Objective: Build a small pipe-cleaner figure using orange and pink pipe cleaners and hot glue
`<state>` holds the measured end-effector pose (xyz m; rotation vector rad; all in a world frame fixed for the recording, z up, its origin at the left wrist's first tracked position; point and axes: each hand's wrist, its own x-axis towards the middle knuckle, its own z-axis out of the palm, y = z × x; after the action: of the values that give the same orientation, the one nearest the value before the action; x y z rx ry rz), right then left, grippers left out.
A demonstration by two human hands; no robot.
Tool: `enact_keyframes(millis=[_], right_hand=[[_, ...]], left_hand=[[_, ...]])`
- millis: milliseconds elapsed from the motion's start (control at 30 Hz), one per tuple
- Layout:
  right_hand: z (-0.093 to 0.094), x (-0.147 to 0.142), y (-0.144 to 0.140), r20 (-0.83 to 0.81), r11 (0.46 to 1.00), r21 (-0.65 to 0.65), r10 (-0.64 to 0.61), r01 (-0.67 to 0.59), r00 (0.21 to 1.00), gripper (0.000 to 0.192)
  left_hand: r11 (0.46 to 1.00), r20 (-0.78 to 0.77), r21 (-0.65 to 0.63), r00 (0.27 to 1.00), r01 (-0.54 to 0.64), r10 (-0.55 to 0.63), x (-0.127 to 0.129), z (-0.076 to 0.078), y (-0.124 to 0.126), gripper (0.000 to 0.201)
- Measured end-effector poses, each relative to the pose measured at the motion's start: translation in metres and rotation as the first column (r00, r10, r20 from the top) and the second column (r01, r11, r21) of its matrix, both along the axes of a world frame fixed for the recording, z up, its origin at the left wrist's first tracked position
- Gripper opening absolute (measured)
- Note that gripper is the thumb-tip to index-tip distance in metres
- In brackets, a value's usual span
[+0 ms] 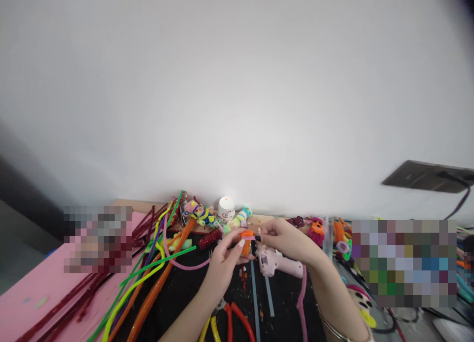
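My left hand (223,261) and my right hand (283,240) meet over a black mat (177,295), pinching a small orange fuzzy craft piece (247,239) between the fingertips. A short pink strip shows between the thumbs beside the orange piece. Just below the right hand lies a pink glue gun (276,264), with clear glue sticks (255,295) beside it. Red-handled pliers (232,322) rest under my left wrist.
Long pipe cleaners in green, yellow, orange and dark red (148,278) fan out to the left over a pink sheet (33,292). Small fuzzy figures and a white jar (226,207) stand by the wall. More craft bits crowd the right. A wall socket (425,176) is plugged in.
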<state>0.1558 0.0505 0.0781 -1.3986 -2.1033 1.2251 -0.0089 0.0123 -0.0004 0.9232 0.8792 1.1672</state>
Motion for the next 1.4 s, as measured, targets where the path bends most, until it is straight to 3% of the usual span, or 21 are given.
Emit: enact_keyframes(millis=[700, 1067, 1400], right_hand=[[0.000, -0.001, -0.001, -0.090, 1.000, -0.021, 0.017, -0.019, 0.996, 0.019], [0.001, 0.004, 0.000, -0.170, 0.995, -0.059, 0.064, -0.075, 0.983, 0.019], [0.003, 0.009, 0.001, -0.259, 0.988, -0.057, 0.128, -0.147, 0.957, 0.018]], left_hand=[[0.997, 0.120, -0.082, 0.993, 0.009, 0.000, -0.002, 0.001, 0.001, 0.043], [0.978, 0.375, -0.153, 0.924, 0.140, -0.074, -0.005, 0.003, -0.002, 0.044], [0.934, 0.504, -0.248, 0.858, 0.257, -0.102, -0.008, 0.001, -0.002, 0.049]])
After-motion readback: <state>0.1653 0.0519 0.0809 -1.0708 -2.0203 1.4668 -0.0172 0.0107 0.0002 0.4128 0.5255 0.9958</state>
